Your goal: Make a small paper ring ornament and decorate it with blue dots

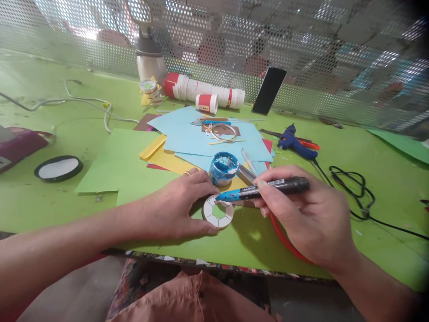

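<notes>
Bench (201, 246) of bright green spreads before us. On it we see the left hand (186, 201) curved loosely about a round ring (228, 218), thumb at the lower edge and fingers at the upper left, holding it in place. The right hand (301, 214) pinches a dark marker (261, 190), its blue end smeared and pointing left at the ring. Just behind the ring stands a clear jar (224, 170), streaked blue inside. The ring lies flat near the bench's front edge, between the hands; its white face is parted by thin dark lines around a six-sided opening that shows green, with small marks at its upper left.

The perforated screen (83, 40) leaves what lies beyond too blurred for us to make out. A maroon object (25, 145) is cut off at the left, and the right hand covers part of a red handle (284, 240). The marker's tip hides some of the ring's top; we cannot tell whether they touch.

We count two hands, one row of stacked cups (214, 91), one glue gun (296, 142), one tilted phone (269, 91), one marker, one loose cup (207, 103), one jar and one ring.
</notes>
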A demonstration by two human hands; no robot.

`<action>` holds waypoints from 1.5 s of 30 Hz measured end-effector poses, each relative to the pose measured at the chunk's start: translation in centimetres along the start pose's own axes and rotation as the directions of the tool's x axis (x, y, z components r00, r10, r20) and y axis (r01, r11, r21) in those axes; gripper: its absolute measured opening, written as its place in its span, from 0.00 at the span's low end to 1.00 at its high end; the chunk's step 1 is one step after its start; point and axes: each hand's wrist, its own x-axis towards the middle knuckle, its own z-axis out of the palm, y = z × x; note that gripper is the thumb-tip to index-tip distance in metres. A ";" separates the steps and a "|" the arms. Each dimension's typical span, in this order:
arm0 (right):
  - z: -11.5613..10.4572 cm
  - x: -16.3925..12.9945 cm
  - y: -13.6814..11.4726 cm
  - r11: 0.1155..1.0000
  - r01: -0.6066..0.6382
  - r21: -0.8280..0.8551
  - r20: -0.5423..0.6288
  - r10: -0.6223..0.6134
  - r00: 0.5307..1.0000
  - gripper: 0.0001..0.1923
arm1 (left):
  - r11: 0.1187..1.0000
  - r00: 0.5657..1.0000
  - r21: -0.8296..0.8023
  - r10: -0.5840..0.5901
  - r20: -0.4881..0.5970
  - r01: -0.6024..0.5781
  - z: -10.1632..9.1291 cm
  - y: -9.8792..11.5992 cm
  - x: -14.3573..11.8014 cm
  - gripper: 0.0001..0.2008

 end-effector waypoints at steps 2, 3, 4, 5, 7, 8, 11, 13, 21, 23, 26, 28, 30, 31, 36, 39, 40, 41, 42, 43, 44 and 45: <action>0.0 0.1 0.0 1.000 -0.002 -0.013 -0.002 0.001 1.000 0.04 | 1.000 1.000 0.001 -0.003 -0.003 0.003 0.1 0.0 0.0 0.20; 0.0 0.1 0.0 1.000 -0.002 -0.016 0.001 0.002 1.000 0.04 | 1.000 1.000 0.002 -0.007 -0.005 0.007 0.1 0.0 0.0 0.20; 0.0 0.1 0.0 1.000 -0.001 -0.016 0.005 0.001 1.000 0.04 | 1.000 1.000 0.004 -0.009 -0.007 0.009 0.1 0.0 0.0 0.21; 0.0 0.1 0.0 1.000 -0.002 -0.018 0.008 0.002 1.000 0.05 | 1.000 1.000 0.005 -0.011 -0.008 0.011 0.1 0.0 0.0 0.21; 0.0 0.1 -0.1 1.000 -0.001 -0.020 0.009 0.001 1.000 0.05 | 1.000 1.000 0.011 -0.015 -0.006 0.016 0.1 0.0 0.0 0.21; 0.0 0.1 -0.1 1.000 -0.002 -0.019 0.010 0.002 1.000 0.05 | 1.000 1.000 0.013 -0.016 -0.007 0.016 0.1 0.0 0.0 0.22; 0.0 0.1 0.0 1.000 0.000 -0.012 0.018 0.000 1.000 0.05 | 1.000 1.000 0.017 -0.012 -0.010 0.012 0.1 -0.1 0.0 0.22; 0.1 0.0 0.1 1.000 0.002 -0.014 0.021 -0.002 1.000 0.05 | 1.000 1.000 0.018 -0.009 -0.013 0.009 0.2 -0.1 0.0 0.22; 0.1 -0.1 0.0 1.000 0.024 0.003 0.049 -0.024 0.999 0.05 | 1.000 1.000 0.024 0.002 -0.021 -0.001 0.1 0.0 0.1 0.24; 0.2 -0.1 -0.1 0.999 0.033 0.011 0.068 -0.033 0.997 0.04 | 1.000 1.000 0.027 -0.001 -0.021 0.001 0.0 0.0 0.1 0.24; 0.3 0.0 -0.1 0.999 0.041 0.013 0.085 -0.042 0.995 0.03 | 0.999 1.000 0.033 -0.004 -0.019 0.005 0.0 0.0 0.0 0.23; 0.3 0.0 -0.1 0.999 0.045 0.007 0.079 -0.046 0.996 0.03 | 1.000 1.000 0.031 -0.003 -0.018 0.004 0.0 0.0 0.0 0.23; 0.3 0.0 -0.1 0.999 0.047 0.001 0.074 -0.047 0.996 0.03 | 1.000 1.000 0.028 0.004 -0.020 -0.003 0.0 0.0 0.0 0.24; 0.3 0.0 -0.1 0.999 0.047 0.000 0.075 -0.047 0.996 0.03 | 1.000 1.000 0.030 0.006 -0.022 -0.005 0.1 0.0 0.0 0.23; 0.3 -0.1 0.0 0.999 0.049 -0.002 0.073 -0.049 0.996 0.03 | 0.999 1.000 0.036 0.001 -0.019 0.000 0.0 0.0 0.1 0.23; 0.3 -0.1 0.0 0.999 0.050 0.002 0.073 -0.050 0.996 0.02 | 0.999 1.000 0.035 -0.003 -0.015 0.003 0.0 0.0 0.1 0.23; 0.3 0.0 0.1 0.999 0.050 0.002 0.073 -0.050 0.996 0.02 | 0.999 1.000 0.035 -0.003 -0.014 0.003 0.0 0.0 0.1 0.23; 0.3 0.0 0.0 0.999 0.052 0.002 0.074 -0.052 0.996 0.02 | 0.999 1.000 0.036 -0.001 -0.014 0.001 0.1 0.0 0.0 0.24; 0.3 0.0 0.0 0.999 0.053 -0.001 0.077 -0.053 0.996 0.03 | 0.999 1.000 0.037 0.001 -0.016 0.000 0.1 0.0 0.0 0.24; 0.3 0.0 0.0 0.998 0.054 -0.006 0.077 -0.054 0.996 0.03 | 0.999 1.000 0.036 0.002 -0.016 -0.002 0.1 0.0 0.0 0.24; 0.3 0.0 0.0 0.998 0.055 -0.010 0.077 -0.054 0.996 0.03 | 0.999 1.000 0.036 0.002 -0.017 -0.001 0.1 0.0 0.0 0.24; 0.3 0.0 0.0 0.998 0.054 -0.013 0.079 -0.053 0.995 0.04 | 0.999 1.000 0.035 0.002 -0.017 -0.001 0.0 0.0 0.0 0.24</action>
